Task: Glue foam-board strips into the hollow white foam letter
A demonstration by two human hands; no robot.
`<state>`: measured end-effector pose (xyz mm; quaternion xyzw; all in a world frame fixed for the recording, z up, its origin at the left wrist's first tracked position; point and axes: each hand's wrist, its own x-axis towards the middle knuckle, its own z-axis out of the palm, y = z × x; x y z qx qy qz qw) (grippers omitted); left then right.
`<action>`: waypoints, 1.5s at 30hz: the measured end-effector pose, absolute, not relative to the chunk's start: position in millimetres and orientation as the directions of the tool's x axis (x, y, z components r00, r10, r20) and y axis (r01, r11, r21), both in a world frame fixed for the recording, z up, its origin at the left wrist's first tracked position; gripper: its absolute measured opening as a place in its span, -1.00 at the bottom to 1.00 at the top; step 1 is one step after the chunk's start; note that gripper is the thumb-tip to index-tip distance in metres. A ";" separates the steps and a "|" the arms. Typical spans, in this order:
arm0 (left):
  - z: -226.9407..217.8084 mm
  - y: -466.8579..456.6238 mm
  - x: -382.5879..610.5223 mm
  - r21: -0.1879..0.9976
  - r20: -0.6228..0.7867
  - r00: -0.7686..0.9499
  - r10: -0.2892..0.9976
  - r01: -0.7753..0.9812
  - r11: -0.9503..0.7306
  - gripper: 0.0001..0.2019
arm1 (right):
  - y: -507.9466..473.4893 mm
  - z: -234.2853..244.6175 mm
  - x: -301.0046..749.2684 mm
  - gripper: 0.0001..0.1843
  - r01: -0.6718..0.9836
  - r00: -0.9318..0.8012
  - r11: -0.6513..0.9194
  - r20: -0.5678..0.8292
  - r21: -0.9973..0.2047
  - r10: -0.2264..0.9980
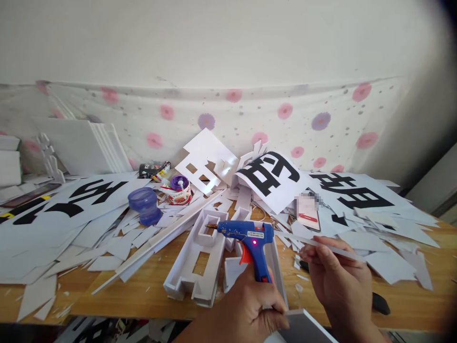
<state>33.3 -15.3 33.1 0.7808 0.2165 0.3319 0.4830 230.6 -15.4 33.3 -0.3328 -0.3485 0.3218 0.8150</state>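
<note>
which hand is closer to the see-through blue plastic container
Left: the left hand, gripping the blue glue gun, is right of the blue plastic container and nearer the viewer; the right hand is farther right.

Soft, bright light, with glare on the white cut-out board (204,146). A red indicator light (254,242) glows on the hot-glue gun (246,231). Wide-angle distortion bows the bench (117,297); right corners darken; the phone (307,214) is partly pixelated.

Chinese characters (64,208), on sheets (102,209); glue-gun label (255,234) unreadable
</note>
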 end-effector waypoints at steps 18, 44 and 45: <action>45.0 -16.9 34.2 0.944 0.200 0.754 0.626 0.022 -0.328 -0.70 | -14.3 7.2 204.0 -0.62 -0.477 0.318 0.288 0.142 -0.831 0.937; 35.9 4.7 19.1 0.658 -0.077 0.329 0.941 -0.692 0.296 -0.76 | -41.2 68.0 190.6 -0.67 -0.168 0.225 0.138 0.098 -0.976 0.969; 35.7 4.5 19.3 0.659 -0.078 0.331 0.941 -0.691 0.297 -0.76 | -41.1 68.4 190.3 -0.67 -0.156 0.225 0.140 0.103 -0.978 0.969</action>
